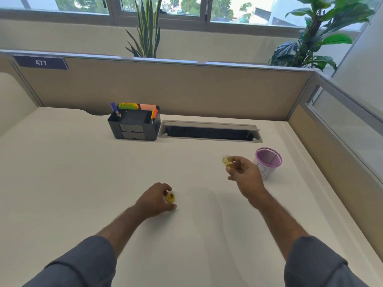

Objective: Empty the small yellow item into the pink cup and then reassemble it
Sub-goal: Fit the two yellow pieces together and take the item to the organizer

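Yellow item held in two parts beside the cup

Tabletop (83, 172), pale and wide, carries a black organiser (134, 126) with pens near the back partition. Well to the right stands the pink cup (267, 162), upright with its mouth open. The right hand (245, 175) is raised just left of the cup, pinching a clear yellowish shell (226, 160) in its fingertips. The left hand (154, 198) rests low on the tabletop, fingers closed around the yellow piece (171, 197).
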Motion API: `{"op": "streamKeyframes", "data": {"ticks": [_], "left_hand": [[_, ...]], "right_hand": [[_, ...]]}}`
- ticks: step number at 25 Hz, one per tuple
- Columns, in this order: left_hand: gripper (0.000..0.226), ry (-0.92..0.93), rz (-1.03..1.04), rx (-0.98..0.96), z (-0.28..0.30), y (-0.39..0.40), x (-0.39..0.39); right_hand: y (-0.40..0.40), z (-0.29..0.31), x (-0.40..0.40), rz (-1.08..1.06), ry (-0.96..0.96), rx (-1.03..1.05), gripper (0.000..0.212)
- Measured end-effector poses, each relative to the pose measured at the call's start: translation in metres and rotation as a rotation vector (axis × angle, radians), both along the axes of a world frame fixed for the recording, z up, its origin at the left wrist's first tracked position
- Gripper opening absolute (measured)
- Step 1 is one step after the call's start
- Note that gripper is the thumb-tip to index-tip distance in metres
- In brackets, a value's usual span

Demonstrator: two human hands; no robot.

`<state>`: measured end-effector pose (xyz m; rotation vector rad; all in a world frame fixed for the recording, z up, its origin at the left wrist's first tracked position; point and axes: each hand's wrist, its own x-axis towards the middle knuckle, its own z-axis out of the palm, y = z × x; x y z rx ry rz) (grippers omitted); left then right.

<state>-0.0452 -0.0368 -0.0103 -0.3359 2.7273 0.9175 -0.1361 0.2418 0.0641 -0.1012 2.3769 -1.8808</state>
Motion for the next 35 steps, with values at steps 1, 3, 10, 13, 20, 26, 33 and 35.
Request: {"op": "streamKeyframes", "data": {"ticks": [1, 3, 10, 13, 20, 26, 33, 35], "left_hand": [[0.047, 0.067, 0.028, -0.005, -0.004, 0.002, 0.004], [0.028, 0.154, 0.069, 0.007, -0.008, 0.004, 0.01], [0.012, 0.208, 0.321, 0.576, 0.033, 0.012, 0.012], [0.021, 0.216, 0.29, 0.807, 0.061, 0.016, 0.011], [0.017, 0.263, 0.146, 0.841, 0.097, 0.027, 0.012], [0.019, 0.259, 0.097, 0.893, 0.103, 0.03, 0.017], [0.022, 0.248, 0.077, 0.913, 0.109, 0.038, 0.022], [0.021, 0.236, 0.057, 0.922, 0.11, 0.04, 0.023]], "right_hand": [[-0.005, -0.001, 0.007, 0.033, 0.008, -0.003, 0.027], [-0.01, -0.002, 0.018, 0.082, 0.024, 0.025, 0.028], [-0.023, 0.012, 0.044, 0.119, 0.057, 0.03, 0.027], [-0.032, 0.018, 0.055, 0.173, 0.082, 0.036, 0.028], [-0.046, 0.036, 0.065, 0.273, 0.107, 0.076, 0.017], [-0.045, 0.043, 0.067, 0.312, 0.09, 0.019, 0.017], [-0.047, 0.04, 0.067, 0.331, 0.081, 0.029, 0.016], [-0.05, 0.039, 0.067, 0.337, 0.089, 0.031, 0.016]]}}
